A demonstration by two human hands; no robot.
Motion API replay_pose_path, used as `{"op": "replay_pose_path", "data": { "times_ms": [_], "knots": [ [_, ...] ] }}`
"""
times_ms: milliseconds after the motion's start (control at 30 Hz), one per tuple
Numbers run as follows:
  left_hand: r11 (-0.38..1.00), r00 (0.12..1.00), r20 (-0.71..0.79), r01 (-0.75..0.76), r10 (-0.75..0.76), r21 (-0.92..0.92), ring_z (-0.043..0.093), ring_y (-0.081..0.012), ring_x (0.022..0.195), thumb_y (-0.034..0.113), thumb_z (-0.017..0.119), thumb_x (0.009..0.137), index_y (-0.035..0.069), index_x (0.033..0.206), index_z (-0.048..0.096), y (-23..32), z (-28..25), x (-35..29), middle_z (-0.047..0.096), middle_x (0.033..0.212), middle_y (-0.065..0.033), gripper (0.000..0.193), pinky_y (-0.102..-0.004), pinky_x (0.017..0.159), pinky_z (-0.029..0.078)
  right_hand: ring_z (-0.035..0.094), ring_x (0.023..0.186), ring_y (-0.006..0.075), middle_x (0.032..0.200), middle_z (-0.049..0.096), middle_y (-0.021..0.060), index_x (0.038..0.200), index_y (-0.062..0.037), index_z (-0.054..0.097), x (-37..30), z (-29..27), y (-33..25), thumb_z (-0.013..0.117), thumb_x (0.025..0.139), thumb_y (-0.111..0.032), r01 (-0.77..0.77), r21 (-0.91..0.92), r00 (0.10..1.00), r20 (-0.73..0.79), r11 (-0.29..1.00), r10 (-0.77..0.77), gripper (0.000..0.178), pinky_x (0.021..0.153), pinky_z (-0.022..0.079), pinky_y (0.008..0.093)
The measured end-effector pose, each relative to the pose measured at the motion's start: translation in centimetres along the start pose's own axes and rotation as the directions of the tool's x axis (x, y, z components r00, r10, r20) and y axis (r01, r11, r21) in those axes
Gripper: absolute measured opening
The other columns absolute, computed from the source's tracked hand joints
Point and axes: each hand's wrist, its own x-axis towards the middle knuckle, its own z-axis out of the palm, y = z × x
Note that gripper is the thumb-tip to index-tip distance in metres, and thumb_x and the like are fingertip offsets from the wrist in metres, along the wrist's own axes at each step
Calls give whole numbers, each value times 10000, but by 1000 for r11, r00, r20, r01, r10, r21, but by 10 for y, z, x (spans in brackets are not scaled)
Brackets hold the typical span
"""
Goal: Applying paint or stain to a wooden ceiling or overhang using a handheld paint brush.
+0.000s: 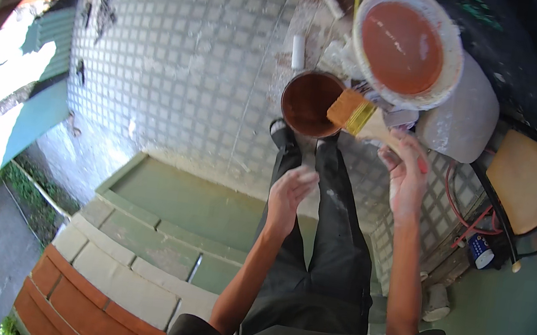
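In my right hand (407,169) is a wide paintbrush (376,124), gripped by its pale handle. Its orange-stained bristles point left, over the right rim of a round pot (311,103) that is reddish brown inside. My left hand (293,194) hangs in front of my legs, its fingers loosely bent and apart from the thumb, with nothing visible in it. A large whitish bucket (451,80), holding reddish-brown liquid (401,47), stands beyond the brush at the far right. Whitish smears mark both hands.
A white cylinder (298,52) and a stained board (311,21) lie behind the pot. To the right are a grey rounded container (468,116), a chair with a tan panel (523,181) and a red hose (457,206). At left runs a low wall with orange bricks (84,302).
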Motion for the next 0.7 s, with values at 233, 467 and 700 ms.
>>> {"op": "replay_pose_path", "data": {
  "times_ms": [233,467,700],
  "knots": [
    [213,839,428,-510,335,833,684,-204,862,108,697,918,9,1137,651,42,104,-127,696,992,-100,245,-334,706,547,698,915,207,1039,690,142,1210,60,628,-123,-18,-81,600,995,-99,109,504,990,-133,857,-47,269,881,589,324],
    [-275,18,973,-958,231,83,614,-363,896,119,777,814,18,1168,602,-1,206,-188,600,999,-164,407,-438,767,522,662,941,197,1042,641,89,1095,55,717,-246,0,-130,646,930,-30,472,-196,643,-591,860,-487,198,863,535,299],
    [-172,-370,903,-896,-221,-409,607,-404,910,168,758,823,5,1191,586,-81,250,-253,603,1016,-198,437,-485,797,504,616,845,236,928,598,110,1033,-71,779,-356,-38,-149,709,831,-67,313,-561,105,-782,766,-615,214,766,505,330]
  ]
}}
